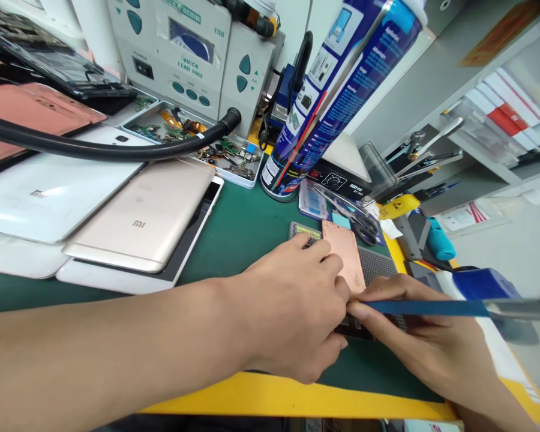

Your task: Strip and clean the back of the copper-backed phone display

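A phone (345, 252) with a copper-coloured face and a dark lower part lies on a grey perforated pad (380, 264). My left hand (297, 306) is curled over its left side, fingers bent and closed against it; the fingertips are mostly hidden. My right hand (436, 342) pinches a thin blue tool (427, 308) between thumb and forefinger. Its blurred metal end points right; its other end is at the phone's lower edge, by my left fingers. Its exact kind does not show.
A tall blue spray can (337, 90) stands behind the pad, with scissors (348, 210) near its base. Behind are a grey soldering station (180, 54) and a tray of small parts (240, 171). Phone back covers (139, 222) lie left, under a black hose (117, 147).
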The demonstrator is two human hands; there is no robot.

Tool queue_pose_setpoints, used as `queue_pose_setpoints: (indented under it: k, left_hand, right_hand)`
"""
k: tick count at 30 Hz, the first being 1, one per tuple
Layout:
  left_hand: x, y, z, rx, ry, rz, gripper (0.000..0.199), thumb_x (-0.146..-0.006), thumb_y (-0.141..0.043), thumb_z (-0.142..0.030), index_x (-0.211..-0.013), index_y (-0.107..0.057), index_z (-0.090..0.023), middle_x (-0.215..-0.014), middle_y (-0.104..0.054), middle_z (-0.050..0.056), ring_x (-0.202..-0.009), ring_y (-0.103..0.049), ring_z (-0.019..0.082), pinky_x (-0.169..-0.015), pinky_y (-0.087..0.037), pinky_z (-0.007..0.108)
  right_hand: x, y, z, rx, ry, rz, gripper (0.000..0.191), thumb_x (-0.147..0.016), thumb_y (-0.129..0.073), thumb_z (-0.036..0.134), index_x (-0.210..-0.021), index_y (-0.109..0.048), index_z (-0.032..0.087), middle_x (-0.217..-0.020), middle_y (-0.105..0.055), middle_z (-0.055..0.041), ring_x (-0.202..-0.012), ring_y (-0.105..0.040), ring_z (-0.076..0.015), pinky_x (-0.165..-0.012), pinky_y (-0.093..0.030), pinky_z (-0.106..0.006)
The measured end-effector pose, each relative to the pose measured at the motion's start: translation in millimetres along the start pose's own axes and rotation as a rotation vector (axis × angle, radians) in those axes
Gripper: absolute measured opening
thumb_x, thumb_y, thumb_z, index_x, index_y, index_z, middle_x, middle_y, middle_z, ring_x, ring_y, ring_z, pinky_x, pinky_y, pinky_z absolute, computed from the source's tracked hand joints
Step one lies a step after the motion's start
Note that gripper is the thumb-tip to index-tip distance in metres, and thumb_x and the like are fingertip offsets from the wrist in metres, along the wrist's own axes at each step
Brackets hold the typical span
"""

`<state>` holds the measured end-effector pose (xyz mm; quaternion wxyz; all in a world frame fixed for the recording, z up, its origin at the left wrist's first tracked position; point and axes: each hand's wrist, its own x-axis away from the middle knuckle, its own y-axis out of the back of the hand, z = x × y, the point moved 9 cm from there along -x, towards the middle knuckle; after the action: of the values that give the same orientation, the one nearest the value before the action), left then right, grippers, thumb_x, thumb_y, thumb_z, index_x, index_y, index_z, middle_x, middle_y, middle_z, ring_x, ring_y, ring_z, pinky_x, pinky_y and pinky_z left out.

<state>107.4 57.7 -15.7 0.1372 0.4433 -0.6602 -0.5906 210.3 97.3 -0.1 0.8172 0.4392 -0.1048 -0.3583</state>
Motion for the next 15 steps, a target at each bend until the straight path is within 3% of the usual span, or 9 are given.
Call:
queue_pose_setpoints:
  k: [2, 6, 10, 15]
  left_hand:
    - [0.4, 0.5, -0.2, 0.0, 0.0, -0.003, 0.044, -0.094, -0.054, -0.048, -0.113, -0.073, -0.012, -0.111, -0.069, 0.015, -0.11, -0.056, 0.036, -0.1, -0.043, 0.054]
    - [0.9, 1.3, -1.5, 0.001, -0.009, -0.008, 0.039, -0.094, -0.054, -0.046, -0.104, -0.073, -0.014, -0.108, -0.069, 0.014, -0.106, -0.057, 0.035, -0.098, -0.044, 0.053]
    - [0.6, 1.2, -1.3, -0.002, -0.004, -0.009, 0.04, -0.094, -0.054, -0.046, -0.109, -0.072, -0.013, -0.109, -0.069, 0.015, -0.108, -0.057, 0.035, -0.098, -0.043, 0.053]
    - [0.2, 0.6, -1.6, -0.006, -0.014, -0.002, 0.039, -0.094, -0.054, -0.046, -0.105, -0.073, -0.013, -0.109, -0.069, 0.015, -0.108, -0.057, 0.036, -0.097, -0.044, 0.053]
  right_hand:
    - [1.8, -1.2, 0.9, 0.004, -0.011, 0.013, 0.012, -0.093, -0.07, 0.02, -0.097, -0.066, 0.03, -0.084, -0.072, 0.006, -0.073, -0.069, -0.01, -0.068, -0.055, -0.018]
    - [5.9, -13.5, 8.3, 0.017, 0.035, 0.158, 0.009, -0.096, -0.064, 0.019, -0.094, -0.061, 0.028, -0.083, -0.07, 0.0043, -0.073, -0.068, -0.0116, -0.068, -0.055, -0.022]
    - [4.9, -10.4, 10.3, 0.046, 0.057, 0.107, 0.013, -0.096, -0.063, 0.017, -0.101, -0.06, 0.028, -0.086, -0.071, 0.0036, -0.075, -0.068, -0.0118, -0.069, -0.054, -0.023]
    - [5.4, -17.7, 11.2, 0.056, 0.083, 0.182, 0.01, -0.097, -0.062, 0.018, -0.096, -0.058, 0.027, -0.086, -0.07, 0.0027, -0.076, -0.068, -0.0138, -0.07, -0.053, -0.027]
